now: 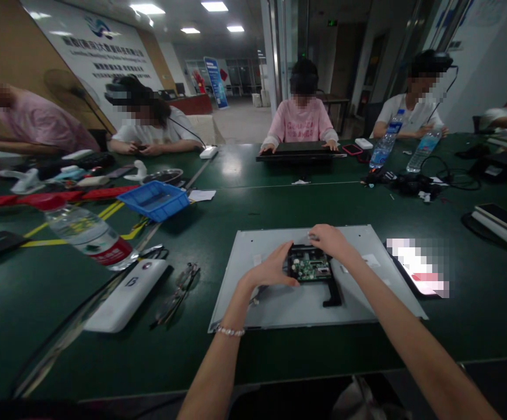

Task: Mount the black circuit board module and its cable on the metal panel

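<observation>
A grey metal panel (pixel 279 303) lies flat on the dark green table in front of me. A small green circuit board (pixel 311 268) in a black frame sits on its middle. My left hand (pixel 271 270) rests at the board's left edge with fingers curled against it. My right hand (pixel 329 240) is at the board's far edge, fingers bent down onto it. A black bracket (pixel 332 294) runs from the board toward me.
A phone (pixel 419 269) lies right of the panel. To the left are a white power bank (pixel 126 294), glasses (pixel 177 291), a water bottle (pixel 89 233) and a blue tray (pixel 154 200). Several other people sit around the table; cables and bottles are at the far right.
</observation>
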The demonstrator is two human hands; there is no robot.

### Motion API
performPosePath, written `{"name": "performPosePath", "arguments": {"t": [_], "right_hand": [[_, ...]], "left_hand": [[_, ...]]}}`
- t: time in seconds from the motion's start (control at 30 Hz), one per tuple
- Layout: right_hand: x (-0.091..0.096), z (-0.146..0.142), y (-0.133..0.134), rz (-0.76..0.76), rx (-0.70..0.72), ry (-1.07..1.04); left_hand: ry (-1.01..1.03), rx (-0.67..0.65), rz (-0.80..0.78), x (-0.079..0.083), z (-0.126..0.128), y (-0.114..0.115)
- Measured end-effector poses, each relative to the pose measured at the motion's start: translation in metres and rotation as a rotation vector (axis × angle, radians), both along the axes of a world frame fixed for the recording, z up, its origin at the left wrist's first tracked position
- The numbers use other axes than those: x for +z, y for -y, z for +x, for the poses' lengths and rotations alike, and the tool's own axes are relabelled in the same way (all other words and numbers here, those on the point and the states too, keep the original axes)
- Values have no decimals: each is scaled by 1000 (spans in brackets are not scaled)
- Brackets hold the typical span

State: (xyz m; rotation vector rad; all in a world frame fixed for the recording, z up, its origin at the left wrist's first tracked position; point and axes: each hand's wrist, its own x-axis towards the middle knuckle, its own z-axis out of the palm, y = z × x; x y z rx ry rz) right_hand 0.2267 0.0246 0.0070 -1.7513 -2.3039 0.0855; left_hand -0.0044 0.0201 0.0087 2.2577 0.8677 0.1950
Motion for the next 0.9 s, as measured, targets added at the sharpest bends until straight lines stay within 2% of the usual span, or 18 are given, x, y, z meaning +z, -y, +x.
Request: {"name": "performPosePath", "arguments": {"t": [0.23,0.43,0.63,0.9], "right_hand": [[1,-5,0,13,-46,79],[5,20,14,97,-103,62],[-13,40,25,81,-152,20],[-28,67,24,123,-56,-131]], "left_hand": [[-6,-5,0,1,0,0],[-6,-9,1,-1,-1,0],[1,-19,-2,-1,-2,-1],[-9,2,-11,-1,-1,0]]}}
